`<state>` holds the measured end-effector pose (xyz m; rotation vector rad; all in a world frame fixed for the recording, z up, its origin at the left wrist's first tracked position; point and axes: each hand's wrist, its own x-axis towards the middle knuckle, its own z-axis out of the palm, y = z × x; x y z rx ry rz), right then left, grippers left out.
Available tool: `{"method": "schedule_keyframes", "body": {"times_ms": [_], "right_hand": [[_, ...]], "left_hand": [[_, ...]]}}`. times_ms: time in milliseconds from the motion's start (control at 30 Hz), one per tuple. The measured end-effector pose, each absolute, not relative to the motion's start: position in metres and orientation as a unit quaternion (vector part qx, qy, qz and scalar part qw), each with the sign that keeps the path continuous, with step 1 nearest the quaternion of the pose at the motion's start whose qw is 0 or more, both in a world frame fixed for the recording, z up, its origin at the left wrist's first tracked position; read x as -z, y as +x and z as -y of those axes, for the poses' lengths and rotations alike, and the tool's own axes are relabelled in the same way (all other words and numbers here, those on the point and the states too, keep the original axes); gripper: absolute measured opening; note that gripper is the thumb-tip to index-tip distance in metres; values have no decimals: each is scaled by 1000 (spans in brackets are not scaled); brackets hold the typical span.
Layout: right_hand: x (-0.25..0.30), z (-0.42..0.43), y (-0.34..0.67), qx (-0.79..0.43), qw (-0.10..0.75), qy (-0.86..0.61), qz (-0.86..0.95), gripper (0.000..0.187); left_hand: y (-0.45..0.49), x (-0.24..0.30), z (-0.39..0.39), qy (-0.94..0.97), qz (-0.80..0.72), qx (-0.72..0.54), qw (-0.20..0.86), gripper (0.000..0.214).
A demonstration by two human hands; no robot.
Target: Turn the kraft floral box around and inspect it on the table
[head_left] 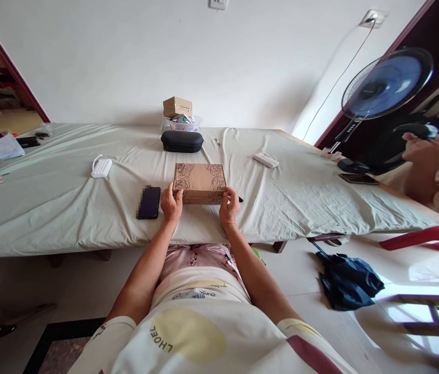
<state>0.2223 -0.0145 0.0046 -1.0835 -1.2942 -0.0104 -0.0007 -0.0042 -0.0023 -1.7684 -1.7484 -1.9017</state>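
You hold the patterned cardboard box (199,177) at its 2 near corners, left hand (172,204) and right hand (229,209).
The box's underside and far wall are hidden from you, a dark object (241,199) behind your right hand is mostly covered, and the phone (150,203) beside your left is partly pixelated; the box sits on the cloth-covered table (67,218) between your hands, thumbs at its front, fingers curled around its sides, pinching it.

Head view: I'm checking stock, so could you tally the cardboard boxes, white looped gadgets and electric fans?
Cardboard: 2, patterned box and plain box
White looped: 2, left gadget and right gadget
Electric fan: 1
Total: 5
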Motion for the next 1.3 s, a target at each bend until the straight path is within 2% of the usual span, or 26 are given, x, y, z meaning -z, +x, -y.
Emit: {"method": "schedule_keyframes", "body": {"times_ms": [433, 800, 900, 1033, 1200, 1300], "right_hand": [[0, 11, 225, -37, 673, -485, 557, 33], [7, 2, 227, -27, 627, -540, 561, 30], [4, 9, 224, -46, 601, -543, 585, 30], [0, 22, 212, -74, 562, -481, 668, 41], [-1, 31, 199, -76, 468, -374, 797, 42], [-2, 33, 198, -49, 473, -378, 795, 46]], "left_hand": [[-3, 7, -3, -545, 573, 611, -1, 52], [-3, 8, -2, -533, 582, 613, -12, 38], [-2, 7, 0, -525, 571, 632, -12, 45], [2, 3, 4, -574, 549, 608, -9, 64], [8, -1, 11, -672, 506, 541, -13, 68], [11, -3, 14, -712, 468, 524, -5, 76]]}}
